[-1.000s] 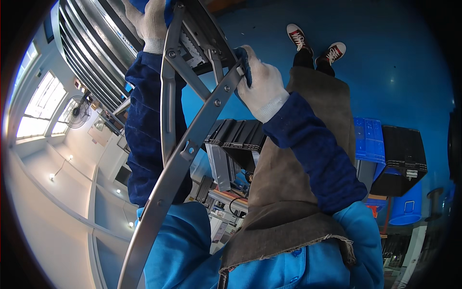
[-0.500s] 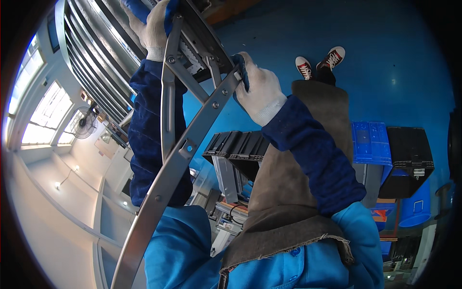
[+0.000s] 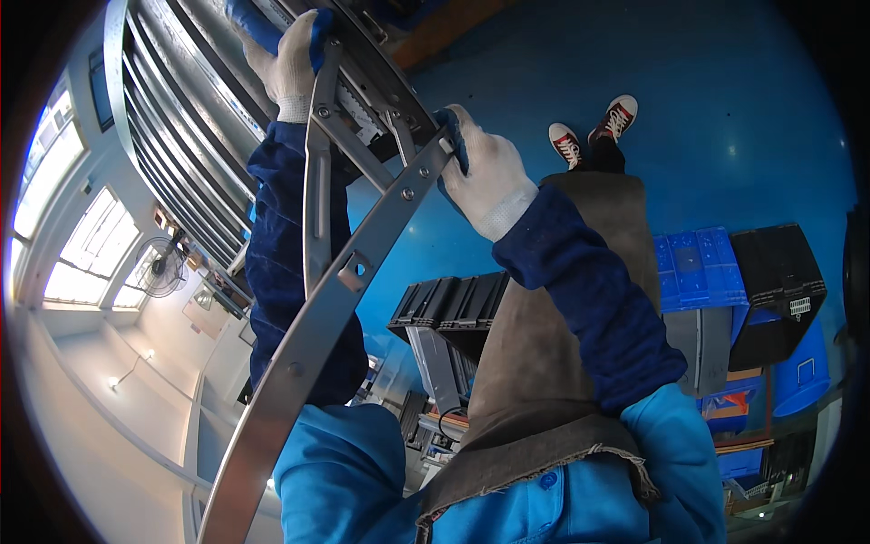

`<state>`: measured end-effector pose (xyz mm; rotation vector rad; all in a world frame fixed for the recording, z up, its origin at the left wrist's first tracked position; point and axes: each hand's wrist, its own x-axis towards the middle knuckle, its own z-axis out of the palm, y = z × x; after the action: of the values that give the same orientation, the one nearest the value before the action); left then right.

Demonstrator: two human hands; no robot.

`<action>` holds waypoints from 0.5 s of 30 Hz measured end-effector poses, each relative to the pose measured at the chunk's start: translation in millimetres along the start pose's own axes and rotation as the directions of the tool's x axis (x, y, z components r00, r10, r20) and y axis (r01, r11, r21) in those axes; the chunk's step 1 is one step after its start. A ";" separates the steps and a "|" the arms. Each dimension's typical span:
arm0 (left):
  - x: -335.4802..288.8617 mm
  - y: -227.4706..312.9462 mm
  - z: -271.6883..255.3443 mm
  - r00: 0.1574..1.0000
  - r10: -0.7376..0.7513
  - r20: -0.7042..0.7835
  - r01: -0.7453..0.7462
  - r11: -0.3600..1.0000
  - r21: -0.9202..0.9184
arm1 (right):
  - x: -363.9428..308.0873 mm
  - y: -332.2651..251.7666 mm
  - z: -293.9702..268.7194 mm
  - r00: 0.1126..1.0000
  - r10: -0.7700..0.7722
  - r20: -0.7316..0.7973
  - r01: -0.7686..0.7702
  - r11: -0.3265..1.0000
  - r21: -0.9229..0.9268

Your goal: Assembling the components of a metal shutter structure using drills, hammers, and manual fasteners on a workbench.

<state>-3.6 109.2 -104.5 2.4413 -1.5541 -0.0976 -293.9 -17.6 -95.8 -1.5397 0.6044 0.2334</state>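
Note:
A long flat metal linkage arm (image 3: 294, 363) with riveted joints slants from the lower left up to my right hand (image 3: 489, 172). That gloved hand is closed round its upper end. Shorter pivoting links (image 3: 358, 154) join it to a dark metal frame (image 3: 376, 82) at the top. My left hand (image 3: 290, 68), in a white glove with blue palm, is at the far top left, beside a link's upper end. Its thumb and fingers straddle a metal rail of that frame; the fingertips are partly hidden.
Long curved metal profiles (image 3: 195, 100) are stacked at the upper left. Black crates (image 3: 449, 304) stand left of my apron (image 3: 535, 354); a blue crate (image 3: 698, 263) and another black crate (image 3: 775, 272) stand to the right. A fan (image 3: 161, 266) is near the windows.
Both hands keep their hold on the metal parts, which have hardly moved. My view has shifted slightly, and the shoes and crates appear a little displaced.

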 end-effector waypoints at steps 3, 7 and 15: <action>-2.4 3.7 -7.1 0.999 -0.051 0.006 0.051 0.999 -0.016 | -1.4 -4.3 0.2 1.000 0.007 0.022 -0.007 1.000 0.008; -2.9 17.5 2.4 0.995 -0.095 -0.018 0.093 0.992 -0.091 | 1.1 1.4 -5.6 0.999 0.002 0.034 -0.002 1.000 0.020; -9.9 35.1 1.3 0.980 -0.183 -0.083 0.163 0.965 -0.206 | 20.5 -4.5 -85.1 0.940 -0.038 0.339 -0.073 0.949 0.308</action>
<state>-39.1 103.8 -98.0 2.3796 -1.2238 -0.1498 -293.2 -105.3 -95.5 -1.1476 0.3580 0.3893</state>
